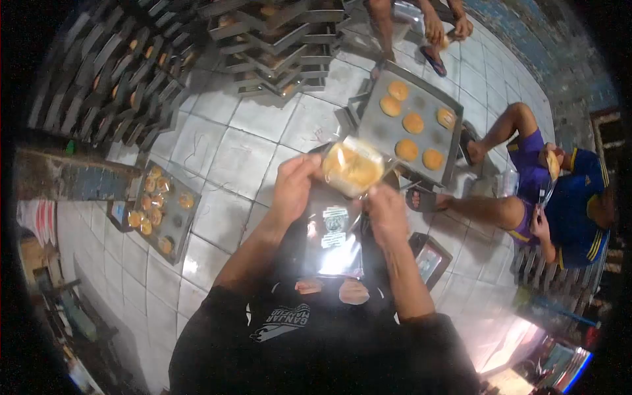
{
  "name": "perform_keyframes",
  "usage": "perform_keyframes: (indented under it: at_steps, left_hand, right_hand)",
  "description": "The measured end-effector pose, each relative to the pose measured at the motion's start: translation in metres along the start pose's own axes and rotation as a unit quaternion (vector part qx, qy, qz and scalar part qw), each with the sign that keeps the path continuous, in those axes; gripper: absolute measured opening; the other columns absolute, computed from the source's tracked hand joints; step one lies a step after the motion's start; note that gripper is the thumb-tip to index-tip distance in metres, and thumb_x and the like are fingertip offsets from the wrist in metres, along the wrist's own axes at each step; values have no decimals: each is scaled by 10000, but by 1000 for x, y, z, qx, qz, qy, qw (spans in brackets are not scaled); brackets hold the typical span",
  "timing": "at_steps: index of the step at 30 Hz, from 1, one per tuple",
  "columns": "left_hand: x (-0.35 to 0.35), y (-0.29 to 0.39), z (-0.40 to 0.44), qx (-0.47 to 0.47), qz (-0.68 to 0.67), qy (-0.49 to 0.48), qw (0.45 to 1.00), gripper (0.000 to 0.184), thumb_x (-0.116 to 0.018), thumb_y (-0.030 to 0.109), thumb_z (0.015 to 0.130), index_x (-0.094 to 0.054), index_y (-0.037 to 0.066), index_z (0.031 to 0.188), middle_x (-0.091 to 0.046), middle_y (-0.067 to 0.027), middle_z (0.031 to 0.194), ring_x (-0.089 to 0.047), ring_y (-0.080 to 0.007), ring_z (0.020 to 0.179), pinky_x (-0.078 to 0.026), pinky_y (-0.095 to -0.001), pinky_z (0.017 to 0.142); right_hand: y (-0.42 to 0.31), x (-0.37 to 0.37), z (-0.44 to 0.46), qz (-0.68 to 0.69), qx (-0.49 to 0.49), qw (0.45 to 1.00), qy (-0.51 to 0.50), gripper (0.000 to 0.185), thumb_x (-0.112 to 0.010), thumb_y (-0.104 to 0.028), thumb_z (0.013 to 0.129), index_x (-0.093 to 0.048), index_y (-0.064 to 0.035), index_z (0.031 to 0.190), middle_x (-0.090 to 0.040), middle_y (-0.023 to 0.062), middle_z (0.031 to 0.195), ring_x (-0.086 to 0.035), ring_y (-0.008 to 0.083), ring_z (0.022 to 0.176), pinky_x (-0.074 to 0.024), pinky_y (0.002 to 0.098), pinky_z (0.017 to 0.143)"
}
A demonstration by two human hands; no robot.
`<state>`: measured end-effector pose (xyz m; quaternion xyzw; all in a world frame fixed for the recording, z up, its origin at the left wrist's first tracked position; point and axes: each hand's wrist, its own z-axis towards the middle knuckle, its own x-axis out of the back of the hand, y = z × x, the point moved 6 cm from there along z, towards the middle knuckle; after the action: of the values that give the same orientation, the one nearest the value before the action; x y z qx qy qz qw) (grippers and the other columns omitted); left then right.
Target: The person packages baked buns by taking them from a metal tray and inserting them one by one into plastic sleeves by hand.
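Observation:
A golden round bun (354, 167) in a clear plastic bag is held up in front of my chest. My left hand (295, 186) grips the bag at its left edge, thumb and fingers closed together. At the lower right corner of the same bag, my right hand (387, 214) is closed in a pinch. Below the bun, a stack of clear printed plastic bags (334, 240) lies on my lap, shining in the light. Just beyond my hands stands a metal tray (421, 105) with several unwrapped buns (413, 122) on it.
On the left floor sits another tray (178, 236) of wrapped buns (155, 201). Stacked trays (280, 49) and a tray rack (118, 79) rise at the back left. A co-worker in a blue shirt (576, 204) sits right, holding a bun; another person's hands (444, 27) show at the top.

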<state>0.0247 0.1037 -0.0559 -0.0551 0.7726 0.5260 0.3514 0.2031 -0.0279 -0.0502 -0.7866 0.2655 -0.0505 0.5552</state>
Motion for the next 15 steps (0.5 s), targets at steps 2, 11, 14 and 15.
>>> perform_keyframes:
  at_steps: [2,11,14,15]
  left_hand:
    - [-25,10,8,-12,-13,-14,1000,276,-584,122,1017,-623,-55,1225,-667,-154,1228,-619,-201,1152,-462,-339,1019]
    - [-44,30,-97,-240,649,-113,712,531,-736,93,868,-600,45,1379,-438,-180,1566,-457,-388,1410,-414,-453,1135]
    - [-35,4,-117,-306,702,-139,628,482,-775,104,815,-674,81,1286,-460,-188,1539,-433,-429,1416,-396,-487,1159]
    - [-34,3,-115,-309,702,-156,623,482,-775,104,815,-674,81,1286,-460,-188,1539,-433,-429,1416,-396,-487,1159]
  right_hand:
    - [-37,15,20,-104,139,982,78,182,-659,-156,984,-682,23,1012,-674,95,1079,-615,145,929,-495,276,809]
    - [-2,65,-5,-546,223,807,27,482,-740,-208,906,-581,19,1300,-532,269,1416,-515,447,1304,-406,476,1120]
    - [-25,33,-45,-478,247,841,-50,537,-756,-214,876,-562,16,1320,-500,250,1458,-495,452,1330,-390,489,1138]
    - [-35,20,-59,-443,283,845,-92,562,-766,-215,856,-557,12,1325,-485,237,1479,-484,452,1341,-380,504,1144]
